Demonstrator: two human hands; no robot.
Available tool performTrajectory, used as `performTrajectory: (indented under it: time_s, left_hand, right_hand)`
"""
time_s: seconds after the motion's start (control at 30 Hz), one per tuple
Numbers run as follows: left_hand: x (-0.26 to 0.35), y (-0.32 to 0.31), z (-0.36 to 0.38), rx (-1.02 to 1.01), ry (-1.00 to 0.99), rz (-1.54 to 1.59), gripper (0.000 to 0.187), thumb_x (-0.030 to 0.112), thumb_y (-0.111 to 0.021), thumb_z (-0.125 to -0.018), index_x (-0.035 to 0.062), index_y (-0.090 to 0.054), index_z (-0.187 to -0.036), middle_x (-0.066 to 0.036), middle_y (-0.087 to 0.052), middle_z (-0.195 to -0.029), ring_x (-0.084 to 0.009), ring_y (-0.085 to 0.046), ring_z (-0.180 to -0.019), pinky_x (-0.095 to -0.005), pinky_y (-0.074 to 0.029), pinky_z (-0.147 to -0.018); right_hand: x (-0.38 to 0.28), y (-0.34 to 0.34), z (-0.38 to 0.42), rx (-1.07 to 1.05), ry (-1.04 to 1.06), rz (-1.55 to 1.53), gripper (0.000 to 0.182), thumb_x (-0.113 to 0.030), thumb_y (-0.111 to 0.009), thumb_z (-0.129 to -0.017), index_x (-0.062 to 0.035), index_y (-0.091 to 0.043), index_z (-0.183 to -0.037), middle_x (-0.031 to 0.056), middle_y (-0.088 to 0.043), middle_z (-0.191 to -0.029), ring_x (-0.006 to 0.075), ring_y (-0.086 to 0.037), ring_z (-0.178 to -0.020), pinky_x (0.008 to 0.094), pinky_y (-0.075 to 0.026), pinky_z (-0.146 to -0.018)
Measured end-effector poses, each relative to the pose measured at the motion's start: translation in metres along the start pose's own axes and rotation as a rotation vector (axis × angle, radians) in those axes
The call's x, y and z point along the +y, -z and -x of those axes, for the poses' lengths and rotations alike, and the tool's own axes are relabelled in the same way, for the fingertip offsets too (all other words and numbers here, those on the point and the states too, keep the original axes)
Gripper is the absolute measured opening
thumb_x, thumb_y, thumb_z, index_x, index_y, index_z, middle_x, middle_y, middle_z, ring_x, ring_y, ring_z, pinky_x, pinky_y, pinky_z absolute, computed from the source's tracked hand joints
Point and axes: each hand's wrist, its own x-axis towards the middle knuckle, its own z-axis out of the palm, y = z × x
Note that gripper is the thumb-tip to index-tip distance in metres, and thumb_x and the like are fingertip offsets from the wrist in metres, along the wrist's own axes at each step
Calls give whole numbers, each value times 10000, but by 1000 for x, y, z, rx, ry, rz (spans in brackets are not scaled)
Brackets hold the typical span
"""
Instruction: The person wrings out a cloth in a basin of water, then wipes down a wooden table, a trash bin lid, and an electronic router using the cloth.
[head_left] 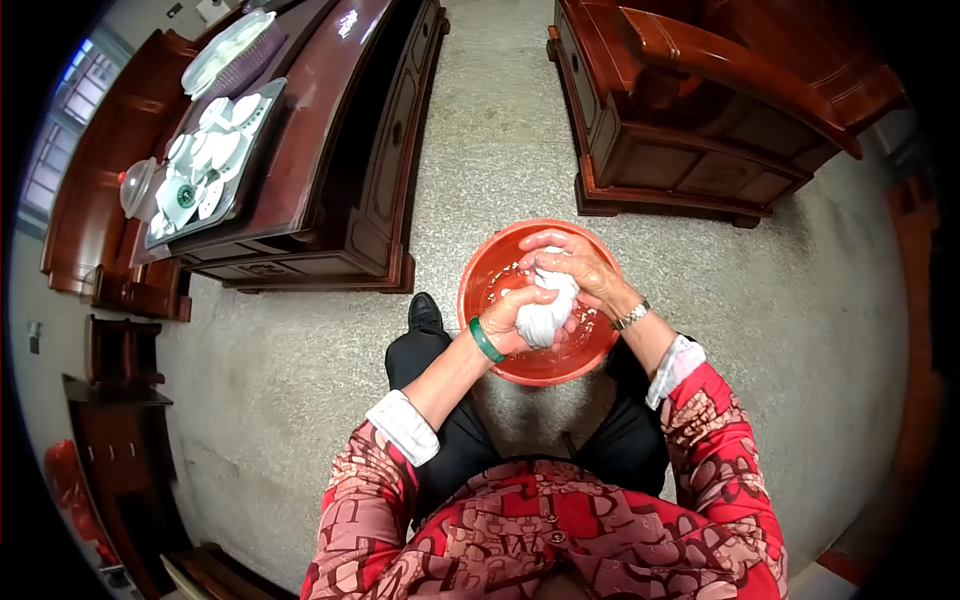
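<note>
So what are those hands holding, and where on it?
A white cloth, bunched over the red basin: left hand grips its lower end, right hand its top.

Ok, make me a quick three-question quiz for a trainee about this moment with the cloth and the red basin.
1. True or false: both hands grip the white cloth above the red basin.
2. Which wrist wears the green bangle? A) left B) right C) neither
3. What stands on the wooden cabinet at the upper left of the view?

Key
1. True: the left hand and the right hand both close on the bunched cloth.
2. A; the right wrist carries a metal watch.
3. A tray of white tea ware and a lidded basket.
</note>
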Motion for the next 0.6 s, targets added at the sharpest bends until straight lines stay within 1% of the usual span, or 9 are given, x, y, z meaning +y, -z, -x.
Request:
performTrajectory:
  time_s: [0.13,0.17,0.23,0.27,0.3,0.37,0.43,0.53,0.6]
  left_hand:
    - [0,13,-10,223,58,-180,297,182,-666,-778,49,-545,-1016,-74,-604,-827,-157,-583,-730,-303,-470,-608]
    - [-2,17,-18,225,60,-177,297,182,-666,-778,49,-545,-1016,-74,-604,-827,-157,-583,-730,-303,-470,-608]
    - [-16,31,-33,483,-221,-716,340,110,-693,-729,29,-531,-1017,-57,-593,-817,-138,-577,-732,-297,-470,-617]
    - [-15,45,-41,491,-242,-901,443,108,-720,-691,3,-485,-1052,-43,-581,-803,-134,-574,-699,-293,-474,-609]
    - [-37,60,-49,828,-513,-1102,549,160,-741,-672,-14,-432,-1092,-46,-590,-798,-151,-576,-634,-298,-482,-596]
    - [-32,41,-46,940,-314,-1180,591,205,-726,-664,-46,-405,-1092,-246,-612,-924,-352,-631,-847,-398,-497,-678]
    - [-34,47,-47,911,-326,-1135,542,171,-703,-688,-55,-427,-1096,-298,-590,-963,-416,-605,-895,-416,-494,-674]
    - [-31,43,-44,769,-470,-843,234,94,-670,-740,-1,-606,-944,-76,-649,-857,-156,-612,-806,-316,-497,-682]
    - [-27,57,-40,724,-258,-811,276,87,-675,-768,6,-609,-1023,-57,-650,-930,-136,-605,-837,-283,-499,-710]
  right_hand:
    - [23,10,-10,287,47,234,137,-53,-601,-840,-31,-608,-975,31,-611,-813,101,-586,-717,231,-471,-585]
    - [33,17,-16,375,40,368,127,-65,-596,-819,-25,-620,-937,50,-621,-781,147,-598,-693,274,-475,-597]
    - [45,21,-25,434,307,896,140,-72,-573,-795,-21,-618,-918,107,-627,-766,218,-608,-690,341,-483,-636]
    - [45,20,-25,465,203,877,146,-67,-543,-771,-18,-613,-889,165,-615,-770,289,-610,-715,390,-480,-685]
    - [49,18,-29,495,264,966,144,-44,-519,-764,-25,-596,-884,188,-616,-805,323,-604,-743,408,-480,-686]
    - [67,25,-38,545,329,1212,155,-52,-526,-759,-32,-574,-905,195,-607,-824,368,-580,-771,442,-473,-695]
    - [60,18,-33,510,288,1232,168,-87,-500,-783,-14,-549,-926,218,-564,-864,411,-541,-860,471,-438,-747]
    - [57,17,-28,465,282,1203,306,-195,-564,-799,-19,-556,-1049,251,-543,-923,416,-543,-895,477,-440,-776]
    - [46,6,-20,472,310,1279,346,-254,-601,-801,-24,-561,-1055,248,-538,-959,414,-553,-900,477,-451,-781]
